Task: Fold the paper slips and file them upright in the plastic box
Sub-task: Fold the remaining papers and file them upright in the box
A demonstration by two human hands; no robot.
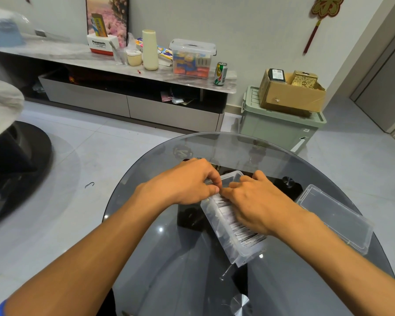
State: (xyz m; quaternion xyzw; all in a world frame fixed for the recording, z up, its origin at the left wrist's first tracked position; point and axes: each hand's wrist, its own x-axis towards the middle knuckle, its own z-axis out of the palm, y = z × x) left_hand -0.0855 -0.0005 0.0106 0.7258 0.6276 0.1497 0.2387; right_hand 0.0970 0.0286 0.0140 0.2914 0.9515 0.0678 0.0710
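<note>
Head view: both hands curl over the plastic box.

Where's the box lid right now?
The lid lies on the glass table, right of the plastic box, beyond the right hand.

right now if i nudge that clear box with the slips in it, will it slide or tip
Probably slide: the plastic box is long and low, lying flat on smooth glass table. Tipping seems unlikely, as both the left hand and right hand are on it. It looks thin-walled, so likely light.
</note>
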